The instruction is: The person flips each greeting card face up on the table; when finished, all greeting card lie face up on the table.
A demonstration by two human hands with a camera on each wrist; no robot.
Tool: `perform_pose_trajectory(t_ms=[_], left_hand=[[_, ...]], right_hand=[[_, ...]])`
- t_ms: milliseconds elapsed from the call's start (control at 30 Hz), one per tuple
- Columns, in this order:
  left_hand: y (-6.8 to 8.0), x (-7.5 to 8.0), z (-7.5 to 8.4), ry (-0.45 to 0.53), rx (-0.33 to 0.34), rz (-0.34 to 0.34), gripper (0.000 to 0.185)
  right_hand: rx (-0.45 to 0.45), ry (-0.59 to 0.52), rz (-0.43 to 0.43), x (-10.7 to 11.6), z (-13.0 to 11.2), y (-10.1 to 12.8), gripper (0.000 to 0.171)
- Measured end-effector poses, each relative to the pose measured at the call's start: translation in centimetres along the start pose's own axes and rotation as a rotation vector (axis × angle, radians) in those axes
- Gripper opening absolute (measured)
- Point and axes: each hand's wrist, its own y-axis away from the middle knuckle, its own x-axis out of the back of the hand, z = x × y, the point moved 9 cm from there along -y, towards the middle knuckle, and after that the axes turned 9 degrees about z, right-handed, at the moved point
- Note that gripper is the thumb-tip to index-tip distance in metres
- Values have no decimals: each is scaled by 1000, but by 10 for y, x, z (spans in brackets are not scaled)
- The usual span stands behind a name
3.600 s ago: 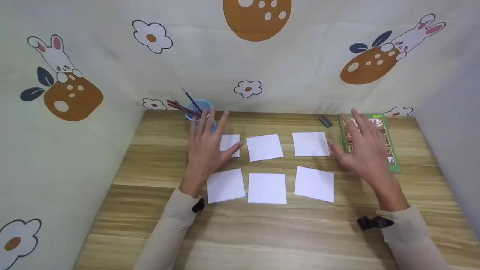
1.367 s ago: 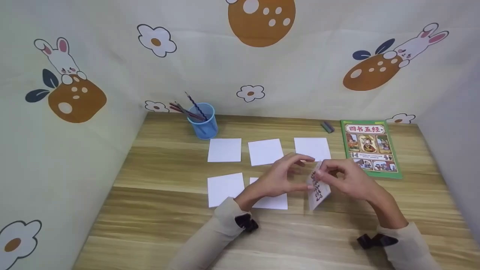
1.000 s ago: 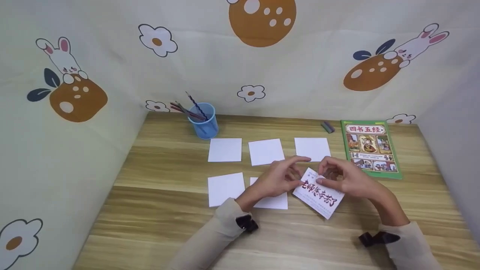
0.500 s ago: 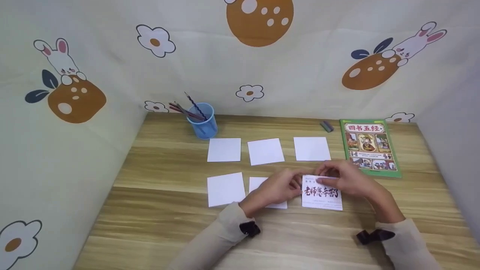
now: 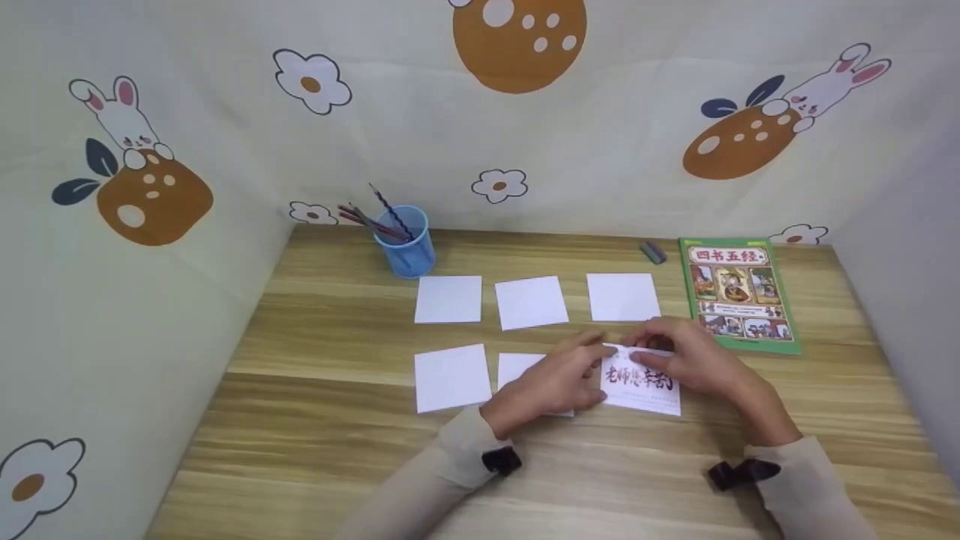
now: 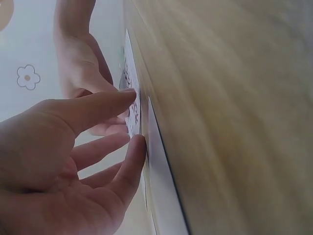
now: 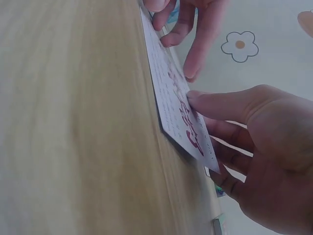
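Observation:
My right hand [image 5: 697, 360] pinches the far edge of a square card [image 5: 641, 390], thumb on its printed face and fingers behind. Large dark red Chinese characters and small lines of text cover this face, seen close in the right wrist view. The card's right corner tilts up off the wood there. At the card's left side is my left hand [image 5: 551, 382], its thumb and fingers spread loosely, fingertips right at the edge. Beneath that hand lies a blank white card [image 5: 517, 365], partly hidden.
Blank white cards lie in the back row, such as the back right card [image 5: 622, 296], and at front left is another card [image 5: 452, 379]. A blue pencil cup [image 5: 409, 251], small dark sticks [image 5: 652, 252] and a green-bordered book [image 5: 742, 296] stand or lie behind.
The front right card, first blank side up, has been lifted, turned over to its printed side and squared up. Over the last half second, my left hand's fingers have spread along its left edge.

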Motion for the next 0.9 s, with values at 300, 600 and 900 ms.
perform_pose_trajectory(t_ms=[300,600,900], left_hand=[[3,-3,4,-155,-20,-16,61],[5,7,2,-49,-16,14,61],[31,39,-16,27,-71,51,58]], right_hand=[[19,39,-18,-2,-8,2,30],[11,174,-75,-2,-17,8,62],[30,93,-22,-8,-34,3,58]])
